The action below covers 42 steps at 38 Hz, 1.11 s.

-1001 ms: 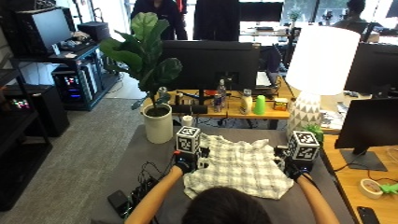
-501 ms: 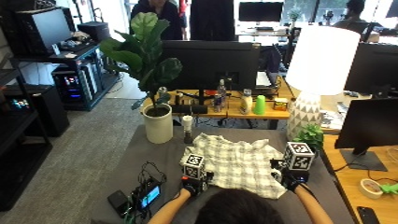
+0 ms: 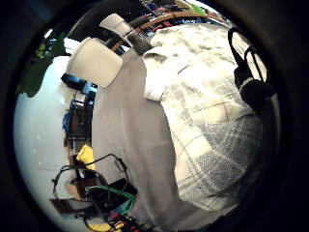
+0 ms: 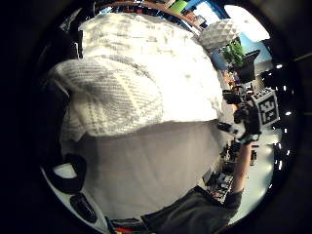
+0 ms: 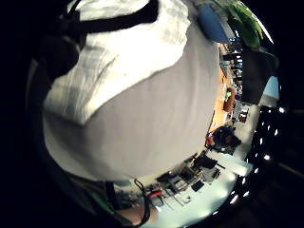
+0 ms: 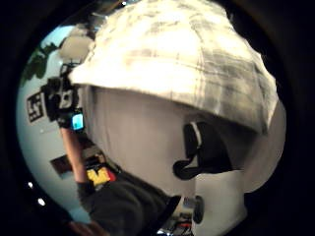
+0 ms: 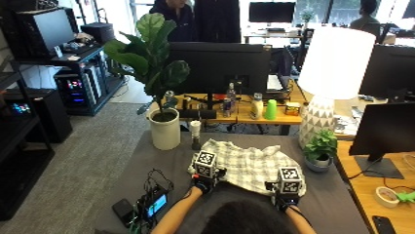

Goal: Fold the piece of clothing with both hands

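Observation:
A white and grey checked shirt (image 7: 250,163) lies spread on the grey table (image 7: 162,161) in front of me. My left hand (image 7: 203,183) grips its near left edge and my right hand (image 7: 286,197) grips its near right edge. Both hold the hem lifted off the table. In the left thumb side palm view the raised shirt (image 4: 141,83) curls over by the palm, with the right hand (image 4: 243,124) beyond it. From the right thumb side palm, the shirt (image 6: 182,64) arches above the bare table, with the left hand (image 6: 61,101) far off. Dark fingers (image 3: 251,72) lie on the shirt (image 3: 207,121).
A large plant in a white pot (image 7: 164,129) stands at the table's far left, with a small slim object (image 7: 195,134) beside it. A lamp (image 7: 317,119) and a little potted plant (image 7: 319,148) stand at the right. Black devices and cables (image 7: 146,204) lie near left.
Both hands came back from the shirt's sides to its near edge, took hold, and have now risen and moved slightly away from me with the hem.

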Motion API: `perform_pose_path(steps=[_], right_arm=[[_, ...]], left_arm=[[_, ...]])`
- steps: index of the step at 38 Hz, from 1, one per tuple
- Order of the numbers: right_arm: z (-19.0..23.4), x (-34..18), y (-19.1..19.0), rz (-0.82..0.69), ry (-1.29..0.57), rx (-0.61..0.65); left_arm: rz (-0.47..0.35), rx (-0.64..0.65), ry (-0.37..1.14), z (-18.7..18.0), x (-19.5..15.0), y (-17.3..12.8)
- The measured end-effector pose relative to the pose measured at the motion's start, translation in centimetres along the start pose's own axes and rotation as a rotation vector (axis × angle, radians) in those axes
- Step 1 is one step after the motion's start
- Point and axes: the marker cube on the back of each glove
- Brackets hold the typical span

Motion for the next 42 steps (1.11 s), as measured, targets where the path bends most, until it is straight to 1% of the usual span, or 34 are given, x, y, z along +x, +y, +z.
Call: perform_pose_path(steps=[3,5,7,9,12,13,16,18,22,25,27,29,31,33,35,37,40,42], right_arm=[[0.6,0.8,-1.6,0.033,0.025,0.102],[-0.1,1.2,-1.8,0.039,0.014,0.147],[-1.1,1.4,-1.7,0.036,-0.006,0.166],[-2.1,1.5,-0.9,0.028,-0.013,0.149],[-3.4,1.5,1.0,0.001,0.004,0.104],[-3.8,1.5,1.6,-0.012,0.009,0.088],[-4.8,1.2,4.4,-0.066,0.012,0.018],[-5.8,0.9,6.7,-0.112,0.012,-0.037],[-8.9,0.6,10.2,-0.175,0.043,-0.118],[-12.0,0.8,10.9,-0.171,0.093,-0.138],[-14.1,0.9,10.2,-0.144,0.131,-0.131],[-15.6,1.0,8.1,-0.096,0.172,-0.114],[-16.3,1.1,4.6,-0.028,0.219,-0.097],[-16.2,1.1,0.2,0.042,0.259,-0.078],[-15.3,1.0,-3.9,0.096,0.279,-0.046],[-14.8,0.6,-6.3,0.131,0.275,0.012],[-15.7,-0.9,-6.3,0.167,0.233,0.129],[-15.5,-1.4,-6.1,0.185,0.198,0.172]], left_arm=[[0.005,-0.027,0.01,0.8,-0.5,-0.5],[0.01,-0.029,0.014,2.6,-1.3,-1.8],[0.019,-0.02,0.013,4.0,-2.1,-3.0],[0.013,-0.014,-0.012,3.6,-2.4,-2.3],[-0.024,-0.004,-0.1,1.8,-2.4,0.1],[-0.007,-0.012,-0.108,1.7,-2.4,0.6],[0.13,-0.072,-0.062,2.3,-2.0,2.3],[0.192,-0.108,-0.05,1.6,-1.6,4.2],[0.26,-0.155,-0.046,-1.4,-1.2,7.3],[0.279,-0.155,-0.052,-3.6,-1.3,7.4],[0.259,-0.152,-0.066,-5.2,-1.3,6.5],[0.217,-0.151,-0.09,-6.2,-1.4,4.6],[0.155,-0.144,-0.136,-5.9,-1.6,0.8],[0.082,-0.137,-0.199,-5.0,-1.9,-3.5],[0.019,-0.124,-0.249,-4.5,-1.9,-6.4],[-0.026,-0.099,-0.284,-4.8,-1.5,-7.4],[-0.102,-0.112,-0.362,-4.6,-1.8,-7.9],[-0.144,-0.111,-0.403,-3.7,-2.2,-8.4]])
